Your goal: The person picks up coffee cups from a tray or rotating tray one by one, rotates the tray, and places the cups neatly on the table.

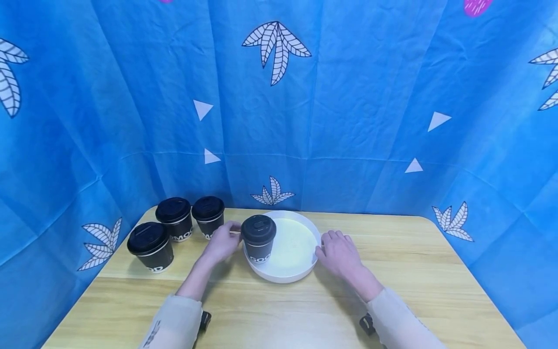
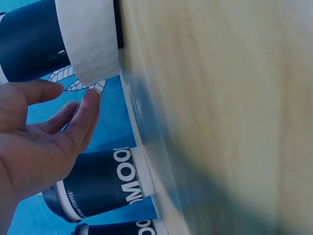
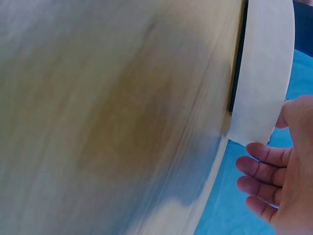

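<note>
A round white tray [image 1: 293,245] lies on the table, and a black lidded paper cup [image 1: 259,237] stands upright at its left side. My left hand [image 1: 224,241] is at the tray's left edge, beside that cup. In the left wrist view its thumb [image 2: 46,91] is apart from the fingers, whose tips are right at the tray's wall [image 2: 90,39]. On the other side, my right hand [image 1: 341,253] has its thumb at the rim. Its fingers [image 3: 259,171] are loosely bent, the index fingertip close to the wall in the right wrist view.
Three more black lidded cups stand at the table's left: one in front [image 1: 150,246], one behind it [image 1: 174,219] and one closest to my left hand [image 1: 208,215]. A blue patterned curtain [image 1: 357,121] hangs around the wooden table [image 1: 418,276].
</note>
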Available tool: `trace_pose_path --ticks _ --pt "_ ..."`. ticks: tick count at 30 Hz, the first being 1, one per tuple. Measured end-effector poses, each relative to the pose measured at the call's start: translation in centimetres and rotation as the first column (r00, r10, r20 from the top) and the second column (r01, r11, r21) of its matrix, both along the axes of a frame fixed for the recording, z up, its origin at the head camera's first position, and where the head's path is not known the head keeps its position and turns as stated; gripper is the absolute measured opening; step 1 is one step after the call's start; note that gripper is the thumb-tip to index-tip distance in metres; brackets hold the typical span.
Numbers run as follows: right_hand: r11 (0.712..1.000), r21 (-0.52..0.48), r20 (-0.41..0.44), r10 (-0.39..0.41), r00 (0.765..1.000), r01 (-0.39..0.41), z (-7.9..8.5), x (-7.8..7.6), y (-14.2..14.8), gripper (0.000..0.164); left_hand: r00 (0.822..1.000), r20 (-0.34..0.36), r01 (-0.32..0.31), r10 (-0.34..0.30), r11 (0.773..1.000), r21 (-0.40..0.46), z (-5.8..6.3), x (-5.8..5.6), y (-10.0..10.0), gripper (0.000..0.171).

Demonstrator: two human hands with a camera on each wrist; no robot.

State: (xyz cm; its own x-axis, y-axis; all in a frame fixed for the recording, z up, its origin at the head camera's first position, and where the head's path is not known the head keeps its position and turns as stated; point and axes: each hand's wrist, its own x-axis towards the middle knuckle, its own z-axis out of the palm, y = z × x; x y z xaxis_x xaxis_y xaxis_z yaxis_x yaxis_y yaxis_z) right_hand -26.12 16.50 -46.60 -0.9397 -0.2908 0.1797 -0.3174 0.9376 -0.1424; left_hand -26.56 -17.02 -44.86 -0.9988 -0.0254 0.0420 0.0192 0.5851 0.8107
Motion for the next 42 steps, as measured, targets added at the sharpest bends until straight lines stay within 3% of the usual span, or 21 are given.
trace_pose_path --ticks 11,14,20,26,32,42 --pt "1.0 -0.01 0.005 -0.009 1.0 0.009 0.0 0.0 0.0 0.028 0.983 -0.16 -0.059 0.091 0.98 0.192 1.1 1.8 -0.4 0.044" --pt "1.0 -0.013 0.006 -0.01 1.0 0.01 0.1 0.1 -0.1 0.028 0.977 -0.203 -0.013 0.063 0.971 0.24 1.1 2.0 -0.4 0.049" --pt "1.0 -0.015 0.012 -0.015 1.0 0.015 0.1 0.2 0.0 0.025 0.967 -0.244 0.15 -0.072 0.936 0.318 1.2 2.3 -0.1 0.068" --pt "1.0 -0.018 0.026 -0.024 0.999 0.025 0.2 0.2 -0.1 0.025 0.966 -0.199 0.221 -0.164 0.925 0.309 1.2 2.4 0.4 0.095" --pt "1.0 -0.022 0.02 -0.017 1.0 0.017 0.0 0.2 0.0 0.025 0.977 -0.118 0.198 -0.175 0.954 0.227 1.2 2.2 1.0 0.116" --pt "1.0 -0.028 0.013 -0.01 1.0 0.01 -0.1 0.1 0.1 0.026 0.985 -0.042 0.174 -0.17 0.969 0.173 1.1 2.0 1.6 0.123"
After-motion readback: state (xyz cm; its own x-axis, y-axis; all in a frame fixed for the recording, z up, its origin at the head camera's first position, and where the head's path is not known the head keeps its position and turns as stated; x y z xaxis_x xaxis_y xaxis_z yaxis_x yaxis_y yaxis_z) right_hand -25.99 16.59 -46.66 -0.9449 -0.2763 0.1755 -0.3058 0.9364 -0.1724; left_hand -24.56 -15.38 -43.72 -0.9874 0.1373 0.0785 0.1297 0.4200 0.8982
